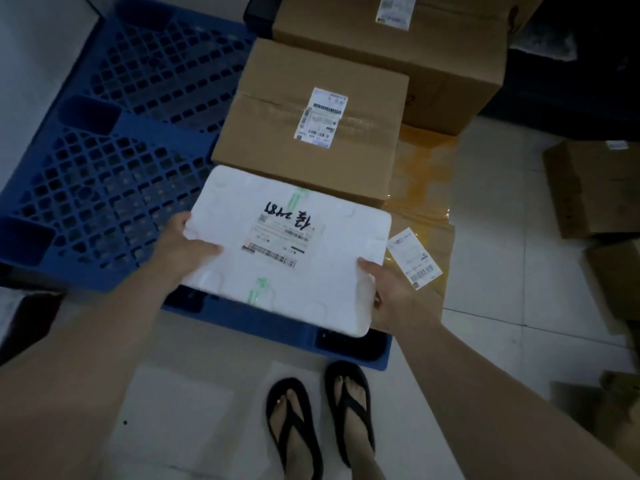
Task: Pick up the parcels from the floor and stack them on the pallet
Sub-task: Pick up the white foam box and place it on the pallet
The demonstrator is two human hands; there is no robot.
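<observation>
A white foam box (329, 299) with a shipping label and black handwriting on its lid is over the near edge of the blue plastic pallet (114, 161). My left hand (183, 247) grips its left side and my right hand (394, 292) grips its right near corner. Behind it on the pallet stands a brown cardboard box (277, 140) with a white label. A larger cardboard box (450, 64) stands farther back. To the right, a flat parcel wrapped in yellow tape (426, 188) lies low beside the brown box.
More cardboard boxes (595, 188) sit on the tiled floor at the right. The left half of the pallet shows its open grid. My feet in black sandals (322, 420) stand just in front of the pallet. A dark bag (27, 317) lies at the left.
</observation>
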